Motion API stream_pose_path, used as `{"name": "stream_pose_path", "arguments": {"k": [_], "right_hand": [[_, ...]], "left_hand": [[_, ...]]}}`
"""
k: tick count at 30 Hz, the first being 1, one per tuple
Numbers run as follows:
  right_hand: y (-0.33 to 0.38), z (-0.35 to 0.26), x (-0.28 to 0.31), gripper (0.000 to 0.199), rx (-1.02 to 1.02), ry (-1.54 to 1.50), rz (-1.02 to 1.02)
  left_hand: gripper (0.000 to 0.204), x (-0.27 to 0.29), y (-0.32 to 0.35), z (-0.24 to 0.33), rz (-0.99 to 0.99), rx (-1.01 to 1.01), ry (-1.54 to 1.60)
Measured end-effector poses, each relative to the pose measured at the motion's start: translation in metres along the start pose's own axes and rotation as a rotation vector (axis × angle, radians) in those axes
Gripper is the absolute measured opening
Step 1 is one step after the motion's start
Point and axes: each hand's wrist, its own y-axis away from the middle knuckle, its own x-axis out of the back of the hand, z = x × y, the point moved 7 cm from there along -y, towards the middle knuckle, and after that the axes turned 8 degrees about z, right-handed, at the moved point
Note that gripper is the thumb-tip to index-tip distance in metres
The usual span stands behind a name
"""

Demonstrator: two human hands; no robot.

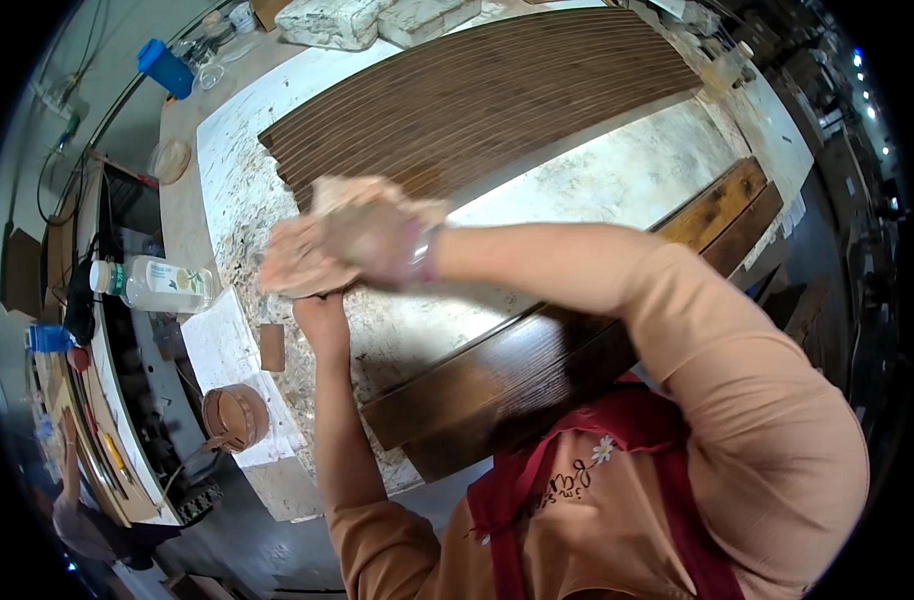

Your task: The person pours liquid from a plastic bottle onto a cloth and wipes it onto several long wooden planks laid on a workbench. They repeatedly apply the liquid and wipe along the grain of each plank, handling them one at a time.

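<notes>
Hands at centre left: right hand bunched around a crumpled pale cloth, left hand just beneath, grip unclear. Lower centre, dark stained plank looking finished. Beyond, speckled white desk. Top, ribbed brown panel, seemingly wiped only at its near edge.

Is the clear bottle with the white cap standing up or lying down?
Lying down. The clear bottle rests on its side on the bench, cap pointing left.
</notes>
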Motion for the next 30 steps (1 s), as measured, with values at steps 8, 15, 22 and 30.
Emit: {"name": "stream_pose_path", "arguments": {"k": [8, 15, 22, 30], "right_hand": [[0.107, 0.154, 0.138, 0.015, -0.102, 0.438, 0.110], [-0.018, -0.050, -0.013, 0.015, 0.066, -0.031, -0.315], [0.030, -0.001, 0.063, 0.012, 0.132, 0.025, -0.075], [-0.010, -0.076, -0.024, 0.021, 0.114, -0.120, -0.316]], "left_hand": [[0.036, 0.001, -0.003, -0.004, -0.031, -0.125, -0.239], [0.019, 0.013, -0.006, -0.004, 0.181, -0.199, 0.098], [0.028, 0.019, 0.031, 0.017, -0.129, -0.255, -0.279], [0.028, 0.019, 0.022, -0.011, -0.040, -0.007, 0.021]]}}
